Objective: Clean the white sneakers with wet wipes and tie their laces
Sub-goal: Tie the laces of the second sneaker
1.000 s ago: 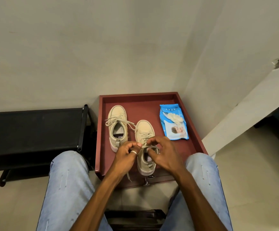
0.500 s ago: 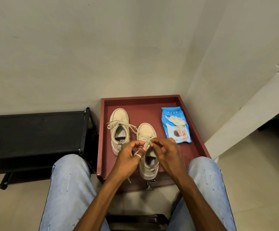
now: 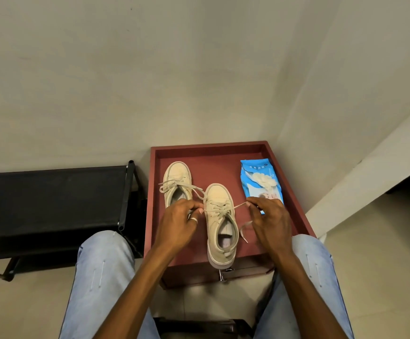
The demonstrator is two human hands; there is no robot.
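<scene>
White sneakers, two of them, lie on a dark red tray-topped stand (image 3: 211,149) in the middle of the frame, toes pointing to the top of the picture. The first sneaker (image 3: 177,178) sits toward the tray's upper left, its laces lying in loose loops across its opening. The second sneaker (image 3: 219,223) lies lower and further right, at the centre of the frame, its heel reaching over the tray's lower edge.

Both hands are at the second sneaker, one on each side of it. The right hand (image 3: 270,222), right of the shoe, has its fingers curled and pinches one lace strand (image 3: 239,206) between thumb and fingertip, and the strand runs taut from the eyelets to that pinch. A loose lace tail (image 3: 244,231) trails below this hand. The left hand (image 3: 178,223), left of the shoe, is curled too, wears one ring (image 3: 194,219) and seems to pinch the other strand at its fingertips, though the contact there is too small to be sure.

One blue pack of wet wipes (image 3: 260,177) lies flat in the tray's upper right, its lower end hidden behind the right hand. One black bench (image 3: 52,192) stands at the left of the frame beside the stand. Two knees in light blue jeans (image 3: 101,265) fill the bottom corners.
</scene>
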